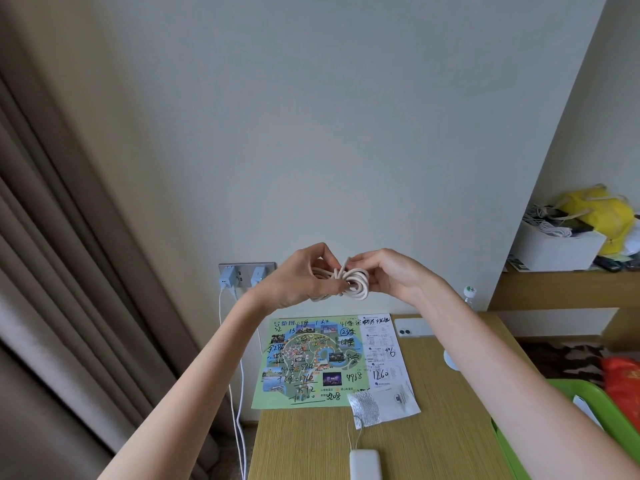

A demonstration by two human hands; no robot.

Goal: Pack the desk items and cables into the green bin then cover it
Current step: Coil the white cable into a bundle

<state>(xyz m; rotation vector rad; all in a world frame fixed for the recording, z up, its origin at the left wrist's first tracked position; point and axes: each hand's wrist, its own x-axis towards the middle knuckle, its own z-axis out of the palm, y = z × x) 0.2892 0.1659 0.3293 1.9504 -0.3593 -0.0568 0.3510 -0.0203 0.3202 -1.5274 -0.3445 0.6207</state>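
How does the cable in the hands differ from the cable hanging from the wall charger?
The held cable is wound into a coil; the hanging cable runs loose and straight. The held cable is gripped by left hand and right hand; the hanging cable leads from a wall charger. Both are white.

Printed map [311,362] at far left corner of desk [304,445]: handwritten black figures "4968", "3208", "1260" and "6" legible toward its right side. Printed captions and other handwriting unreadable.
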